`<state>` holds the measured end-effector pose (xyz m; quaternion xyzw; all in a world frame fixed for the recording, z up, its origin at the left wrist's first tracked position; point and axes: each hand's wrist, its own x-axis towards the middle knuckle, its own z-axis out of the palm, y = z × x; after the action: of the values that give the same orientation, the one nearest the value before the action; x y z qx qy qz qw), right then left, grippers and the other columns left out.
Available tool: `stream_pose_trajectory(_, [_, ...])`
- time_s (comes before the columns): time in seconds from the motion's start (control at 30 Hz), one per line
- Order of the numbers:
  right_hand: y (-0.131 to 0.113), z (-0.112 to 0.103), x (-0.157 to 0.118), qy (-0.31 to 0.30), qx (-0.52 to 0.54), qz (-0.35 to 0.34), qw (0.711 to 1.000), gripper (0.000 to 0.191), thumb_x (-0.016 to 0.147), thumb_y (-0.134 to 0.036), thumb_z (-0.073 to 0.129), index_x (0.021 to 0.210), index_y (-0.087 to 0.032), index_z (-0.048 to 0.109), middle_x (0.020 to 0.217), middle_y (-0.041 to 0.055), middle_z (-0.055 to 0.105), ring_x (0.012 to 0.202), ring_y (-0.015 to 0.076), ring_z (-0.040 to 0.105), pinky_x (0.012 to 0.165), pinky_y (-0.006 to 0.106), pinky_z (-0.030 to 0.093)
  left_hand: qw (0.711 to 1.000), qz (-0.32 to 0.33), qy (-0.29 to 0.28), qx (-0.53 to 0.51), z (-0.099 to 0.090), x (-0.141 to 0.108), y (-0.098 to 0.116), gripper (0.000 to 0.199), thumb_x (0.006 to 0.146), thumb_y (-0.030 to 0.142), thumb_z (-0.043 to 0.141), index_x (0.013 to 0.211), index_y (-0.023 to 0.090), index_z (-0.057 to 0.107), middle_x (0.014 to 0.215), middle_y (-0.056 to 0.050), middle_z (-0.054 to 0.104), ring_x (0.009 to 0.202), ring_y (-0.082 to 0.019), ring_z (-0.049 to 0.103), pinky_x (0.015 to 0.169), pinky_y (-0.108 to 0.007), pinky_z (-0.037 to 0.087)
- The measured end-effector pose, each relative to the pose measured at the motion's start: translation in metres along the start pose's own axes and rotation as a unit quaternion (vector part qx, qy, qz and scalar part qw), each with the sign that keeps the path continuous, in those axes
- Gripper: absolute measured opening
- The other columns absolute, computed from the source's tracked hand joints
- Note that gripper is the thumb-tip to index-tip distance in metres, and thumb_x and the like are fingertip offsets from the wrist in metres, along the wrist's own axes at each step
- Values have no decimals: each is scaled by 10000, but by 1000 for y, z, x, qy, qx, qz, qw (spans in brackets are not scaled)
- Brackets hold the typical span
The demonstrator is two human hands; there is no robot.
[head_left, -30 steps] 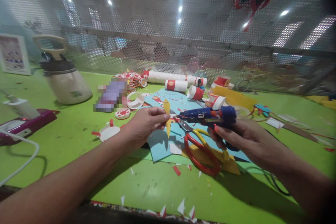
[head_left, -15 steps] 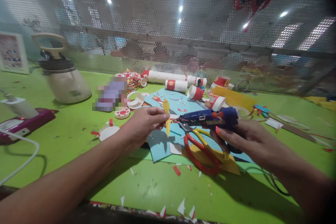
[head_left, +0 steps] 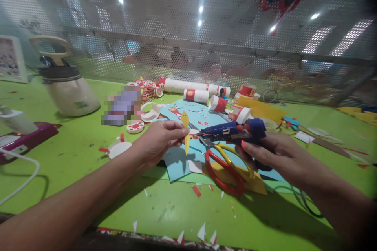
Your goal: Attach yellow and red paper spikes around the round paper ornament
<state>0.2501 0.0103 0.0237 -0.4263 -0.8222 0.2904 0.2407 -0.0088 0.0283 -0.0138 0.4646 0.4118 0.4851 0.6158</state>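
Between thumb and fingers, my left hand (head_left: 160, 139) pinches a slim yellow paper cutout (head_left: 185, 119) with small dark dots near its top. A short white strip sticks out from it toward the nozzle. My right hand (head_left: 273, 151) is wrapped round a blue hot glue gun (head_left: 232, 131), whose tip points left at the white strip; whether they touch I cannot tell. Below the glue gun lie scissors (head_left: 225, 172) with red and yellow handles, on sheets of blue paper (head_left: 178, 166) and orange-yellow paper (head_left: 259, 184).
Paper cups (head_left: 196, 95) and a long stack of cups (head_left: 185, 85) lie at the back. A blurred phone-like object (head_left: 122, 104), a large flask (head_left: 69, 90) and a purple power strip (head_left: 32, 141) stand left. Paper scraps (head_left: 196, 191) litter the green table (head_left: 165, 211).
The whole view has shifted slightly, so things appear a little further left. Both hands keep their holds, with the cutout and glue gun in nearly the same relation.
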Motion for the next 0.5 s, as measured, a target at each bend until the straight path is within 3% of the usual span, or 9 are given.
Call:
stream_pose_trajectory(0.33, [4,-2,2,32,-4,22,999,422,888,-508,439,648,-169,513,581,2,488,518,106,430,465,247,328,999,9,-35,0,3,-4,0,150,660,213,744,607,125,635,599,8,565,556,-68,460,554,-217,333])
stream_pose_trajectory(0.5, [12,-3,13,131,-114,10,985,344,871,-474,469,771,-162,574,644,34,556,567,152,489,517,282,360,1000,-12,-12,1,4,-3,0,169,641,231,762,614,132,628,604,9,560,561,-76,469,547,-214,349])
